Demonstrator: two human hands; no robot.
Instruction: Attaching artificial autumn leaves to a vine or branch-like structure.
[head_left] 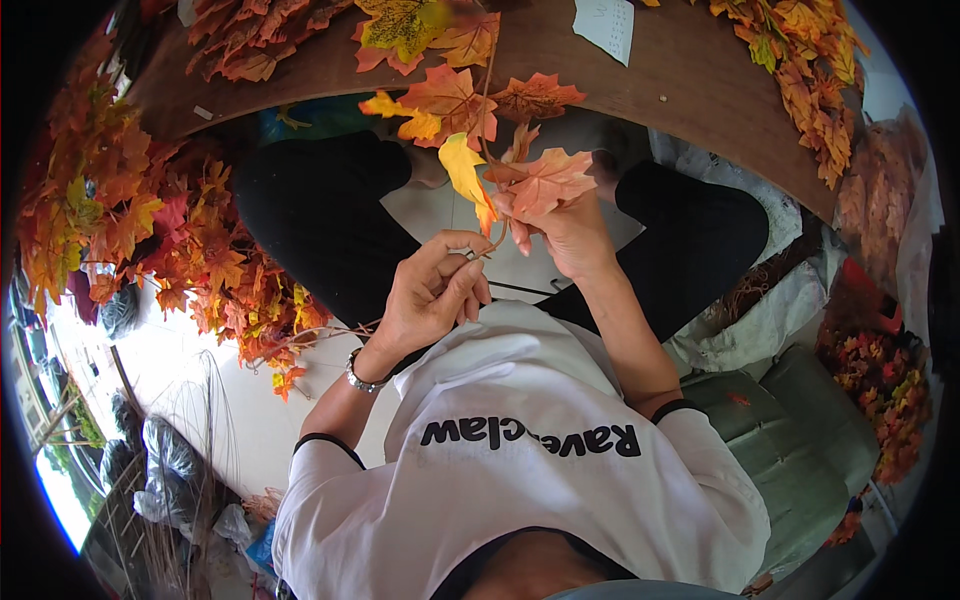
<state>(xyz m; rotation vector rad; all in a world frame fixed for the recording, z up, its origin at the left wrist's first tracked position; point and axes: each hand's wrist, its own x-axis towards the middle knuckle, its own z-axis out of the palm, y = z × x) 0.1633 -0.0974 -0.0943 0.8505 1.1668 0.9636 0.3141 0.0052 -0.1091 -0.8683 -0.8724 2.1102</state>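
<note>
An artificial maple-leaf garland (445,100) runs from the table edge down to my hands, its leaves orange, red and yellow on a thin brown stem. Pinched between thumb and fingers of my left hand (435,295) is the stem's lower end. Just above and to the right, my right hand (578,238) closes around the same stem, partly hidden behind a pale orange leaf (550,183). A yellow leaf (463,172) hangs between the two hands. What the right fingertips touch under the leaf cannot be made out fully.
A curved brown table (680,110) spans the far side, with a paper slip (605,30) on it. Heaps of autumn leaves (225,270) lie at left; another leaf bunch (810,110) hangs over the right edge. A green padded seat (770,440) and plastic bags (170,470) stand nearby.
</note>
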